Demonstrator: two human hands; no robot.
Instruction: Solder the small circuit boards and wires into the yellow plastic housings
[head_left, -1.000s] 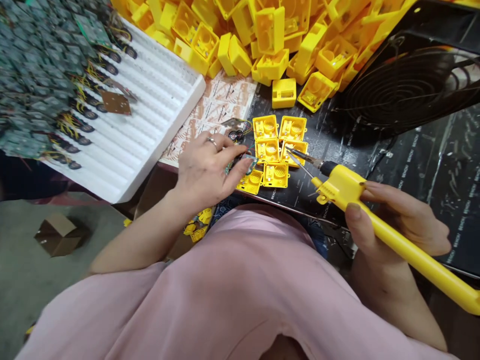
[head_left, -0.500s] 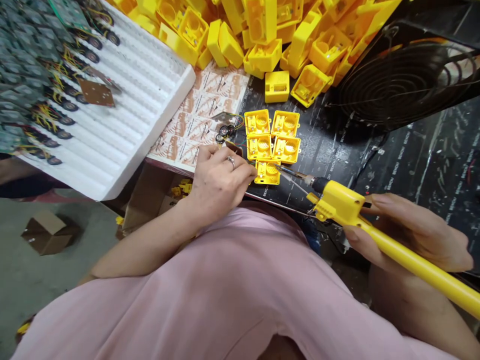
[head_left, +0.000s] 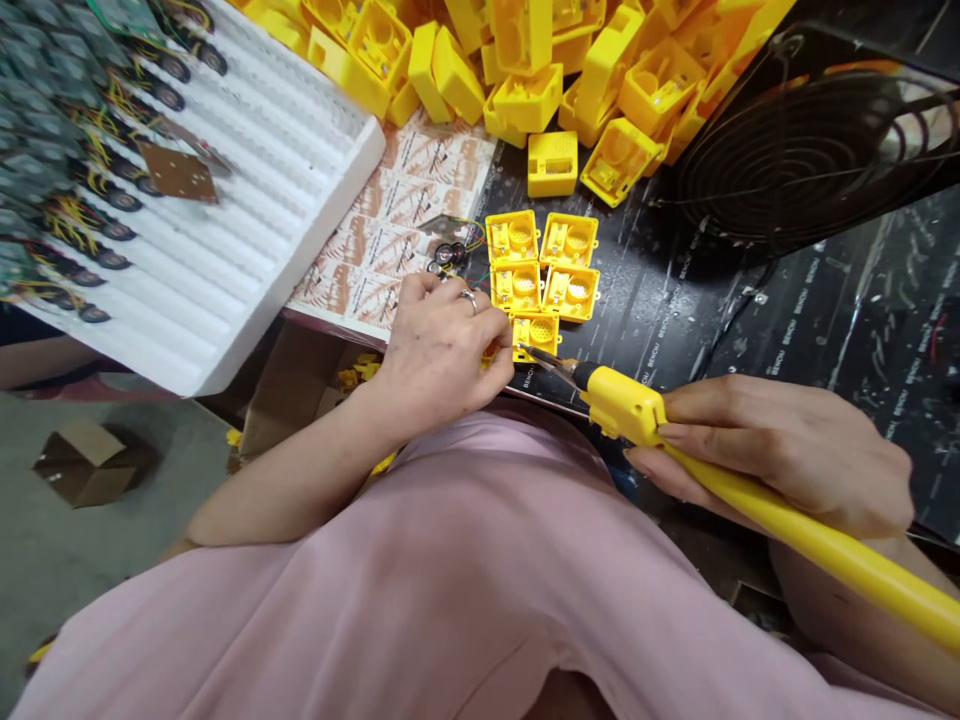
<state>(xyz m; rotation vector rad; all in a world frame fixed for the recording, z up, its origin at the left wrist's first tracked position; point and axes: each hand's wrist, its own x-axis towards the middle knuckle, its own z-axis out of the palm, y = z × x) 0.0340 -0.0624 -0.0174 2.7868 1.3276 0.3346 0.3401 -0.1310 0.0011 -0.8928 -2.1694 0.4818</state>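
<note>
My right hand point(head_left: 780, 450) is closed round a yellow soldering tool point(head_left: 626, 405) with a thick yellow tube behind it. The tool's metal tip reaches the left part of the nearest small open yellow case point(head_left: 541, 330). Close to that case's left side, my left hand point(head_left: 450, 345) has its fingers bent together; what they pinch is hidden. Behind the nearest case, more open yellow cases point(head_left: 570, 240) stand in two rows. Small round black parts with thin wires point(head_left: 448, 255) lie just beyond my left fingers.
A white foam tray point(head_left: 285, 230) with circuit boards and wired round parts is at the left. Yellow cases point(head_left: 525, 95) are heaped at the back. A black fan point(head_left: 795, 150) stands at the right back. A cardboard box point(head_left: 90, 465) is on the floor.
My right hand has moved left with the soldering tool, and its tip has shifted from the nearest case's right part to its left part. My left hand has barely moved.
</note>
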